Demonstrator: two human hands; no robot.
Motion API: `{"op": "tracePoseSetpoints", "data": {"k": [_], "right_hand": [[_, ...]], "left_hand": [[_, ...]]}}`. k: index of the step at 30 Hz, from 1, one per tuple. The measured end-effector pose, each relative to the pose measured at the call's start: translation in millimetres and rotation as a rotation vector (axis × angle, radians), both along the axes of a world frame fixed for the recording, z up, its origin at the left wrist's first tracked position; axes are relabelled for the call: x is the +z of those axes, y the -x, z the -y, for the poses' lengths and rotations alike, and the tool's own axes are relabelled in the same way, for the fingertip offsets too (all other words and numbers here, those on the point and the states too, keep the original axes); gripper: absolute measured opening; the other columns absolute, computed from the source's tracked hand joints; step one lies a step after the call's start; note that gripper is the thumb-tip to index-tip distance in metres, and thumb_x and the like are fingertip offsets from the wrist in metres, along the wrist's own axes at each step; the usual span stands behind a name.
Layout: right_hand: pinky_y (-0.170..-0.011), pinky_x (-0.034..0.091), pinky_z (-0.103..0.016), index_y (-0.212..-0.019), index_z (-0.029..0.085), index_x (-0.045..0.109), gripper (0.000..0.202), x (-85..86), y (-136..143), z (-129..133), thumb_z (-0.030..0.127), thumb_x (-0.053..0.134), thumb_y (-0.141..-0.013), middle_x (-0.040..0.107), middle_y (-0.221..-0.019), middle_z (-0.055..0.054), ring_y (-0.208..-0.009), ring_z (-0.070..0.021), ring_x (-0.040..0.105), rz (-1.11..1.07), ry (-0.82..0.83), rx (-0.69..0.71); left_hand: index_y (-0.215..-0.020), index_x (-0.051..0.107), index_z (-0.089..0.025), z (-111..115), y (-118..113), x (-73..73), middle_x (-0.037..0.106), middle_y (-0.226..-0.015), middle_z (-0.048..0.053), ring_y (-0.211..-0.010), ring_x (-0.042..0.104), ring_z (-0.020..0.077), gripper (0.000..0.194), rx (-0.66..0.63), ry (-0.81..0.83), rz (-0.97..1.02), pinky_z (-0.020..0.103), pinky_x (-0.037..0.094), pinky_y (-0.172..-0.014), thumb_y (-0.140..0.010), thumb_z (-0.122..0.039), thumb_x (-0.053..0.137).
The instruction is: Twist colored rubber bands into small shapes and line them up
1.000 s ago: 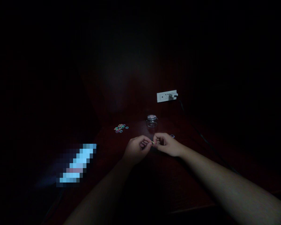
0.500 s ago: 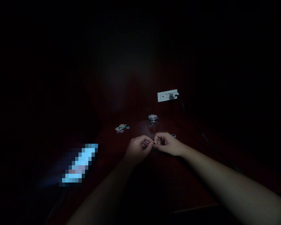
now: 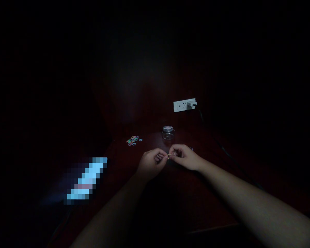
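Note:
Over the dark red table (image 3: 150,137), my left hand (image 3: 152,163) and my right hand (image 3: 185,158) meet fingertip to fingertip. Between them is a small yellow hair tie (image 3: 168,155), pinched by the thumb and fingers of both hands. Just beyond my hands stands a clear jar (image 3: 168,135) with its lid on. A pile of colourful hair ties (image 3: 133,140) lies to the left of the jar. Partly hidden behind my right hand is a pale hair tie (image 3: 191,149).
A bright, pixelated screen (image 3: 89,179) is at the left. On the back wall sits a white power socket (image 3: 179,106) with a plug (image 3: 192,103) in it, and a dark cable (image 3: 224,150) runs down to the right. Most of the surroundings are too dark to make out.
My right hand has shifted slightly up and left, and its fingers have turned a little around the yellow hair tie. Both hands keep their pinch. The jar and pile have stayed put.

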State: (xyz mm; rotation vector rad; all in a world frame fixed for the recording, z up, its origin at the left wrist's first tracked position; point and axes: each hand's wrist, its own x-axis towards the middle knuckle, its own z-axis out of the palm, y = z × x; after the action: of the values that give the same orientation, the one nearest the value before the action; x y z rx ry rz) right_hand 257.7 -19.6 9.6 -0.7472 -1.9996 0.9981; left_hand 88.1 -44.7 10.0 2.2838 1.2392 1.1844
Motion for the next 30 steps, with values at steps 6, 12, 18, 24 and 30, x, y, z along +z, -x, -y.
{"op": "tracePoseSetpoints", "data": {"k": [6, 12, 18, 24, 30], "right_hand": [[-0.043, 0.027, -0.018, -0.069, 0.014, 0.048, 0.01, -2.6, -1.3, -2.6, 0.023, 0.053, -0.07, 0.042, -0.053, 0.004, -0.047, -0.0059, 0.036, -0.021, -0.019, -0.024], [-0.044, 0.028, -0.018, -0.069, 0.014, 0.049, 0.007, -0.1, -0.6, -0.5, 0.02, 0.052, -0.069, 0.043, -0.053, 0.004, -0.048, -0.006, 0.036, -0.013, -0.01, -0.03], [-0.043, 0.027, -0.018, -0.067, 0.013, 0.05, 0.007, -1.4, 0.1, -0.7, 0.019, 0.052, -0.069, 0.042, -0.052, 0.004, -0.047, -0.0056, 0.035, -0.005, 0.024, 0.0], [-0.043, 0.026, -0.018, -0.068, 0.013, 0.052, 0.01, -4.8, 0.0, -2.0, 0.023, 0.053, -0.069, 0.043, -0.053, 0.004, -0.047, -0.0055, 0.034, -0.011, 0.062, 0.025], [-0.044, 0.029, -0.018, -0.07, 0.012, 0.053, 0.017, -4.7, 0.6, -0.8, 0.029, 0.053, -0.071, 0.048, -0.055, 0.002, -0.047, -0.0062, 0.038, -0.013, 0.09, 0.043]], "left_hand": [[-0.075, 0.058, -0.015, 1.0, -0.4, 1.4, 0.06, -0.068, 0.002, -0.059, 0.054, 0.0089, 0.012, -0.003, -0.006, -0.007, 0.019, 0.044, -0.056, -0.072, -0.024, 0.05], [-0.075, 0.059, -0.016, 1.1, -0.3, 1.2, 0.06, -0.069, 0.002, -0.059, 0.053, 0.0088, 0.013, 0.001, -0.006, 0.0, 0.018, 0.044, -0.055, -0.072, -0.025, 0.05], [-0.076, 0.058, -0.015, 1.2, -0.4, 2.4, 0.06, -0.07, 0.002, -0.06, 0.053, 0.0085, 0.013, -0.002, 0.016, -0.001, 0.018, 0.043, -0.055, -0.073, -0.025, 0.05], [-0.074, 0.058, -0.015, 1.8, 0.2, 3.6, 0.059, -0.067, 0.001, -0.058, 0.052, 0.0084, 0.014, 0.007, 0.001, -0.015, 0.018, 0.041, -0.053, -0.074, -0.024, 0.048], [-0.079, 0.059, -0.015, 1.4, -0.2, 3.2, 0.06, -0.07, 0.002, -0.06, 0.053, 0.0086, 0.015, -0.006, 0.011, 0.004, 0.018, 0.042, -0.055, -0.075, -0.024, 0.047]]}}
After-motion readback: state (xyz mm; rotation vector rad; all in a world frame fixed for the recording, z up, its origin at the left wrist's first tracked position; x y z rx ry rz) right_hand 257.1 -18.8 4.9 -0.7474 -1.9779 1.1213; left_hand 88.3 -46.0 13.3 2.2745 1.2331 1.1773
